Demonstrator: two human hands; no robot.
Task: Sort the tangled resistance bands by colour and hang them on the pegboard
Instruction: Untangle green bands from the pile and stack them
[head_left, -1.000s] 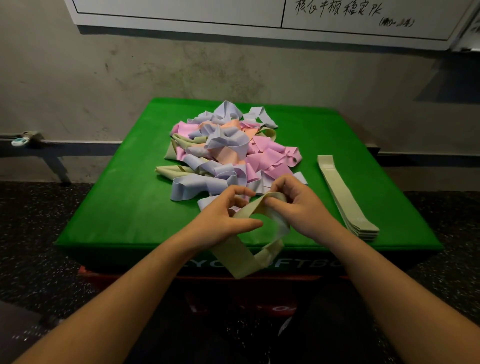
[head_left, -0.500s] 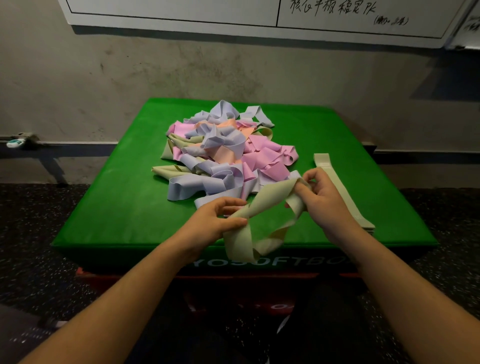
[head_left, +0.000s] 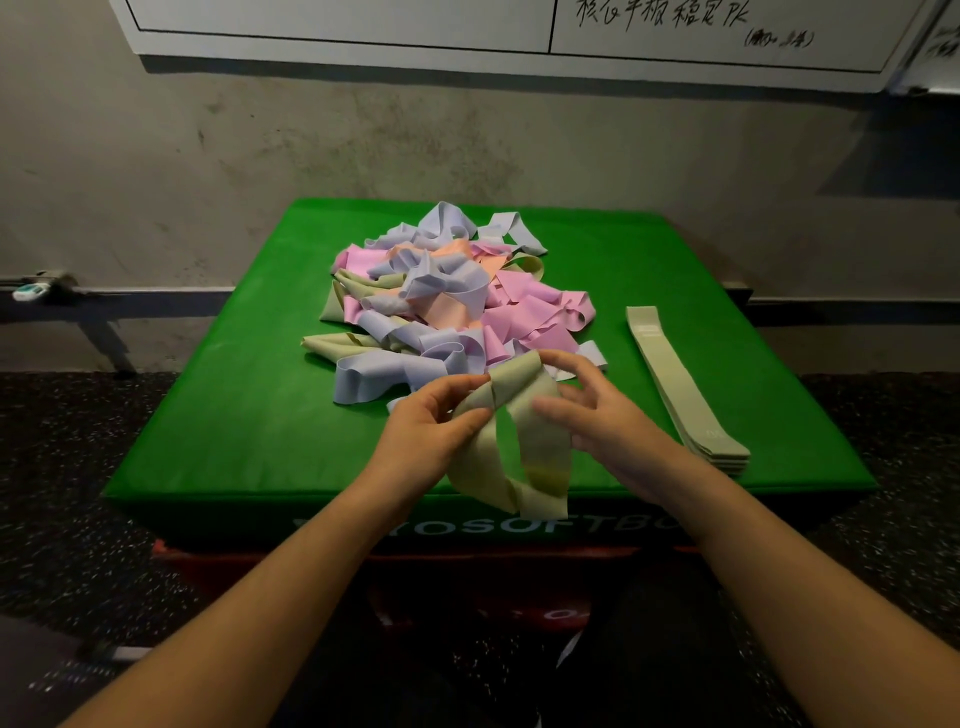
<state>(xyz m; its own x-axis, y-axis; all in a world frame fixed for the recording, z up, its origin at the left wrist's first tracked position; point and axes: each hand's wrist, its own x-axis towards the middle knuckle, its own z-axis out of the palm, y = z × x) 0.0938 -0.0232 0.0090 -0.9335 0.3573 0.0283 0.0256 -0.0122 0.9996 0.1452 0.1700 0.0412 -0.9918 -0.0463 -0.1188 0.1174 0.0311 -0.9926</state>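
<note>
On the green mat (head_left: 218, 415), a tangled pile (head_left: 447, 306) and a flattened stack (head_left: 680, 384) are seen. An olive band (head_left: 519, 441) is pinched by left hand (head_left: 426, 431); right hand (head_left: 597, 421) fingers loosely spread against it. Step judged: untwisting; flattening onto the stack is required next.

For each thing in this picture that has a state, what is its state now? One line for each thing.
Left hand: pinches the green band.
Right hand: fingers partly curled at the band, grip unclear.
Green band: lifted, twisted, hanging in a loop.
Pile of bands: tangled, colours mixed, on the mat.
Stack of green bands: flat, sorted, on the green mat.
</note>
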